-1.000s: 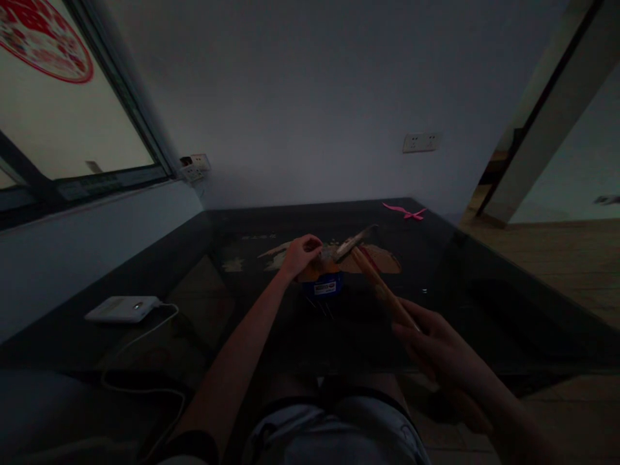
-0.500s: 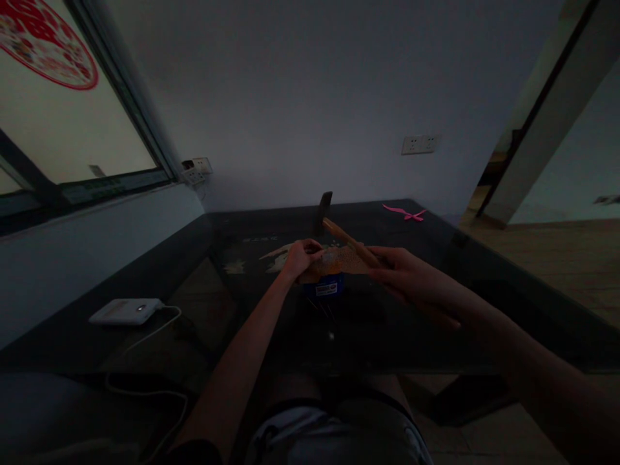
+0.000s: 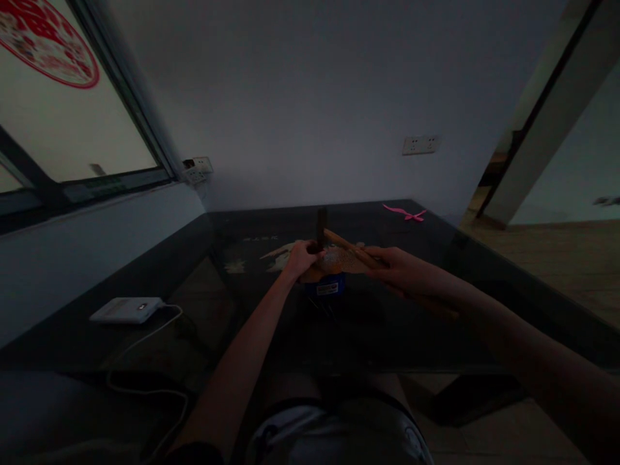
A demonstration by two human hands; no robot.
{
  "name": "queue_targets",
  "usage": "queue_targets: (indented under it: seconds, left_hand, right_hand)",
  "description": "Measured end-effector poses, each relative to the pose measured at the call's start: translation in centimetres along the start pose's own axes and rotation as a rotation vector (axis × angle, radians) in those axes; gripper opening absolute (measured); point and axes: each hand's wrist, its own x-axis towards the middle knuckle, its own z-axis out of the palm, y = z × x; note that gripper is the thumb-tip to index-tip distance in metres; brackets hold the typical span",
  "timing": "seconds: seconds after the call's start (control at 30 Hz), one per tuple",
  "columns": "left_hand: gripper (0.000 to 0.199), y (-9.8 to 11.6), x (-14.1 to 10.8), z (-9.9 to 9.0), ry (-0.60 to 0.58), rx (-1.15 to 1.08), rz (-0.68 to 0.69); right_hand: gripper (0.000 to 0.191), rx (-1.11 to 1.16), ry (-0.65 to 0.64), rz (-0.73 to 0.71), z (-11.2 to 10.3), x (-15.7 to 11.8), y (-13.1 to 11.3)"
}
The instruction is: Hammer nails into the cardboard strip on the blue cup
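My right hand (image 3: 400, 271) is wrapped around the wooden handle of a hammer (image 3: 343, 239), whose dark head stands over a thin brown board. The board (image 3: 346, 259) has a speckled look and lies on top of a blue tub (image 3: 327, 286) with a pale label. My left hand (image 3: 301, 257) rests at the left part of the board, fingers closed together right beside the hammer head. What its fingertips pinch, if anything, is too dark and small to make out.
A white power bank (image 3: 126, 310) with a cable lies on the left of the dark glossy table (image 3: 194, 349). A pink ribbon-like item (image 3: 411, 216) is at the back right. The wall (image 3: 310, 116) rises behind, with sockets (image 3: 419, 145) on it.
The hammer head has come down onto or close to the spot by my left fingertips. My left hand stays almost in place on the board.
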Motion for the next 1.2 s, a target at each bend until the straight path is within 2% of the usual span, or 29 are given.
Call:
queue_targets:
  seconds: [0.27,0.5,0.7,0.9,1.03,1.2]
  left_hand:
    - [0.01,0.0,-0.1,0.1,-0.016,-0.072,0.014]
    - [0.017,-0.4,-0.1,0.0,0.001,-0.01,0.03]
    - [0.013,-0.8,0.2,0.1,-0.008,-0.023,0.051]
    - [0.019,-0.4,0.2,-0.1,0.002,0.022,0.002]
    - [0.012,-0.7,0.3,0.0,-0.005,0.019,0.041]
    - [0.014,-0.9,0.3,0.0,-0.018,0.012,0.019]
  right_hand:
    - [0.038,0.061,0.072,0.024,-0.1,-0.9,-0.8]
    - [0.036,-0.002,0.06,-0.017,0.7,-0.4,0.8]
    - [0.043,0.055,0.077,0.04,0.6,-1.1,0.2]
    - [0.045,0.007,0.049,0.045,1.2,-0.9,0.9]
    - [0.051,0.042,0.063,0.048,1.0,-1.2,0.7]
    - [0.046,-0.022,0.041,0.013,1.0,-0.8,1.6]
